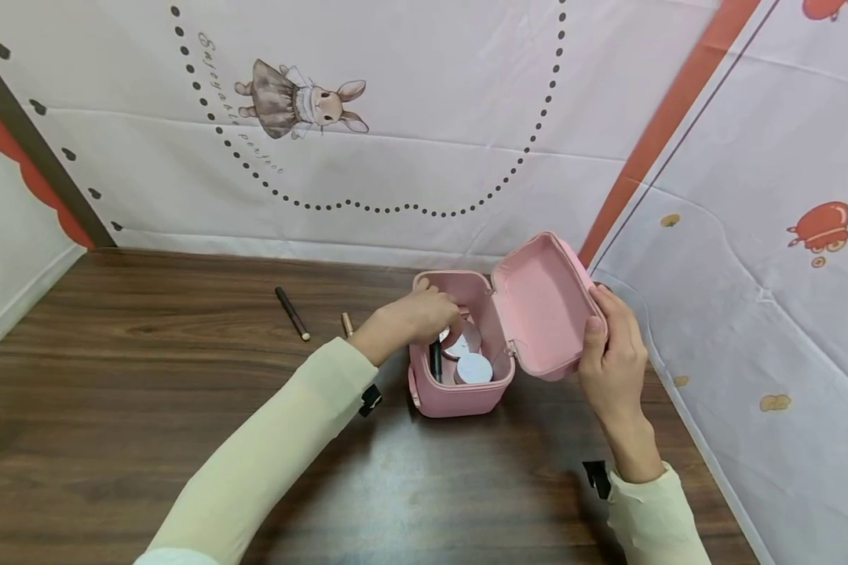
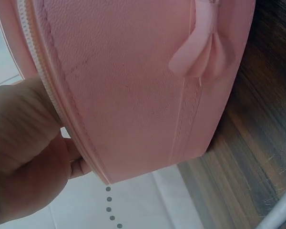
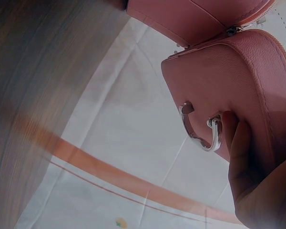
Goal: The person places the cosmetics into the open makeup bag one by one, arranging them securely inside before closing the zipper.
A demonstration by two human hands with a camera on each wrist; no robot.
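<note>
Case [image 1: 459, 402] stands upright on the counter [image 1: 148, 392], its lid [image 1: 544, 302] swung out to the right, and I judge the step in hand to be work among the contents with the lid held back. Inside I see a black tube [image 1: 436, 361] beside the left wall, a white jar [image 1: 474, 369] near the front, and a shiny disc [image 1: 469, 339] just beyond it. My left hand [image 1: 422, 312] reaches over the left rim, fingers bent down near the disc; their tips are hidden, so I cannot tell whether they pinch anything. My right hand [image 1: 615, 357] pinches the lid's edge, thumb on the inner side, fingers against the outer face by the handle [image 3: 202, 144]. To do this well, I would steady the lid without pulling, since a tug could tip the case, bring the left fingers straight up or down, clear of the zip [image 2: 32, 43], and avoid knocking the jar. Farther out, a dark stick [image 1: 293, 314] and a gold tube [image 1: 347, 323] lie on the counter left of the case, the gold one partly hidden by the left arm [image 1: 275, 439], so I would lift that wrist high when moving across, lest they roll.
</note>
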